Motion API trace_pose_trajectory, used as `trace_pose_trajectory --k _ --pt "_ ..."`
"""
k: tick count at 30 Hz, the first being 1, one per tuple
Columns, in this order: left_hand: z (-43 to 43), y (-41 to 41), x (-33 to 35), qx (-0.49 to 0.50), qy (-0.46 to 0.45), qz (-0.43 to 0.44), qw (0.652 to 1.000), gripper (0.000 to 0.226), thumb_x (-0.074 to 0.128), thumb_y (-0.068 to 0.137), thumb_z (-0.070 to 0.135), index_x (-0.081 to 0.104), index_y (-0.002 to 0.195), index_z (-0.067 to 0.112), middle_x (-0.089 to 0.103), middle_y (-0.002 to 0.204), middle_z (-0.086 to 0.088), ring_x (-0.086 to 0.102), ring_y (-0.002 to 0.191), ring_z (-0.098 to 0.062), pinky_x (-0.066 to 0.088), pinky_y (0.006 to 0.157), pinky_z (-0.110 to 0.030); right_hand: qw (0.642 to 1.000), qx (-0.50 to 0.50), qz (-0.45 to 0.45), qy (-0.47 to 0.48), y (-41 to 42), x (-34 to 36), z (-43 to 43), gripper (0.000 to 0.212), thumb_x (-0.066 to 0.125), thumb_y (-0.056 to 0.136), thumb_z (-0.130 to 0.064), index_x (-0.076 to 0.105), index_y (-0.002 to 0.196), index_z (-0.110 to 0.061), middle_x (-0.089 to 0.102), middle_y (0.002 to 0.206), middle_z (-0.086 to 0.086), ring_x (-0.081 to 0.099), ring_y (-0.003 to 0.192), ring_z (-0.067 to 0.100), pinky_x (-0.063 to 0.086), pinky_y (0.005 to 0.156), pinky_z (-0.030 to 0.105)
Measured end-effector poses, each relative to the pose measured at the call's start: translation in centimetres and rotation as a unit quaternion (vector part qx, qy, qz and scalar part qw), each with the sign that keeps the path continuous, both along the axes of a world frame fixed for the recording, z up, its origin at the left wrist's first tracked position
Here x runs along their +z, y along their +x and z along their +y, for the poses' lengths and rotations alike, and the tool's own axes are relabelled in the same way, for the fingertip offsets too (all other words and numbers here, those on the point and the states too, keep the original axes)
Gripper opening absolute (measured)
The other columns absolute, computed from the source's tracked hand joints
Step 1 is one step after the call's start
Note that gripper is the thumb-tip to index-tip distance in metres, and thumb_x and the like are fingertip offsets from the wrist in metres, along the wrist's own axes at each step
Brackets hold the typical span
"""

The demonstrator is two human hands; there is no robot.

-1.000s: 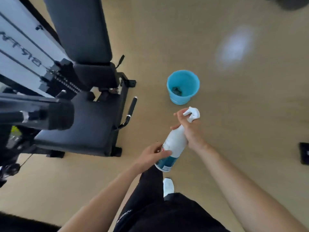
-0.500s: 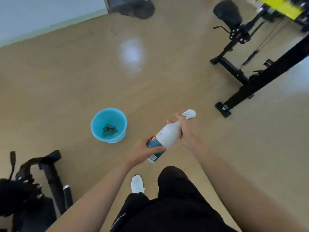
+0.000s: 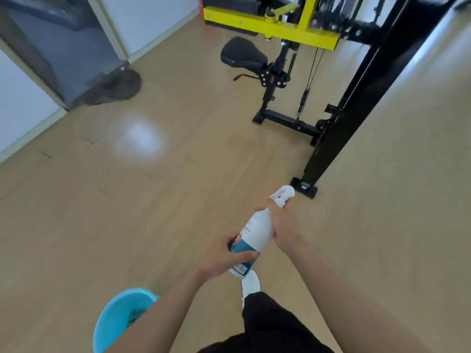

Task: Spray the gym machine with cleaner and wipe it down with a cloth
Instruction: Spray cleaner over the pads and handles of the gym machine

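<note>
Left hand [image 3: 221, 259] grips the base of the white, teal-labelled plastic spray bottle [image 3: 254, 229], right hand [image 3: 284, 225] its neck; best to close in on the black-and-yellow steel gym machine [image 3: 275, 28] before squeezing.

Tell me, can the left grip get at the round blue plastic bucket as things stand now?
Probably not yet: the left grip holds the base of the white plastic spray bottle. The round blue plastic bucket stands open on the floor under that forearm, nothing covering it.
</note>
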State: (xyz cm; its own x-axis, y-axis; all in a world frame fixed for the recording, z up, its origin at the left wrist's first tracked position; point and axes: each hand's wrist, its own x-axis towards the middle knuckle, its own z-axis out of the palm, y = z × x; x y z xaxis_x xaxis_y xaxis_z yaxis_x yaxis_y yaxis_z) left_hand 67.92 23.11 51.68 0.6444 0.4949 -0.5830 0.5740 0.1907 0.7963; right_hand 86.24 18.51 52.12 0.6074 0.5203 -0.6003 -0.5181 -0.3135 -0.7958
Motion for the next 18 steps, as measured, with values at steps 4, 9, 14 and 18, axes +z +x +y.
trace_pose_trajectory --k 4,9,14,18 --pt "7.2 7.5 1.1 -0.036 -0.005 -0.011 0.999 0.042 0.083 0.072 0.038 0.071 0.110 0.027 0.078 0.098 0.005 0.076 0.091 -0.012 0.060 0.080 -0.028 0.999 -0.022 -0.006 0.042 7.2 1.9 6.2 0.024 0.069 0.095 -0.018 0.050 0.109 -0.011 0.076 0.083 0.014 0.072 0.070 0.024 0.060 0.066 0.039" --pt "16.3 14.8 1.7 -0.049 -0.009 -0.027 0.998 0.037 0.086 0.072 0.035 0.073 0.105 0.024 0.078 0.095 0.003 0.076 0.090 -0.015 0.060 0.079 -0.029 0.998 -0.049 -0.032 0.036 14.0 3.7 14.6 0.020 0.063 0.096 -0.012 0.052 0.112 -0.010 0.075 0.075 0.007 0.073 0.071 0.024 0.061 0.068 0.043" --pt "27.0 20.6 1.6 -0.048 -0.030 -0.055 0.997 0.044 0.088 0.070 0.036 0.075 0.110 0.023 0.079 0.102 0.001 0.076 0.097 -0.020 0.061 0.092 -0.042 0.995 -0.057 -0.072 0.038 19.3 5.5 25.5 0.016 0.061 0.091 -0.007 0.056 0.105 -0.012 0.069 0.077 0.009 0.076 0.076 0.035 0.063 0.070 0.050" --pt "37.4 25.2 1.8 -0.057 -0.027 -0.085 0.994 0.043 0.088 0.073 0.036 0.073 0.112 0.024 0.079 0.103 0.003 0.077 0.097 -0.019 0.061 0.090 -0.040 0.992 -0.040 -0.115 0.043 23.6 6.7 36.2 0.018 0.063 0.092 -0.007 0.060 0.110 -0.009 0.070 0.068 -0.002 0.076 0.082 0.039 0.062 0.074 0.050"
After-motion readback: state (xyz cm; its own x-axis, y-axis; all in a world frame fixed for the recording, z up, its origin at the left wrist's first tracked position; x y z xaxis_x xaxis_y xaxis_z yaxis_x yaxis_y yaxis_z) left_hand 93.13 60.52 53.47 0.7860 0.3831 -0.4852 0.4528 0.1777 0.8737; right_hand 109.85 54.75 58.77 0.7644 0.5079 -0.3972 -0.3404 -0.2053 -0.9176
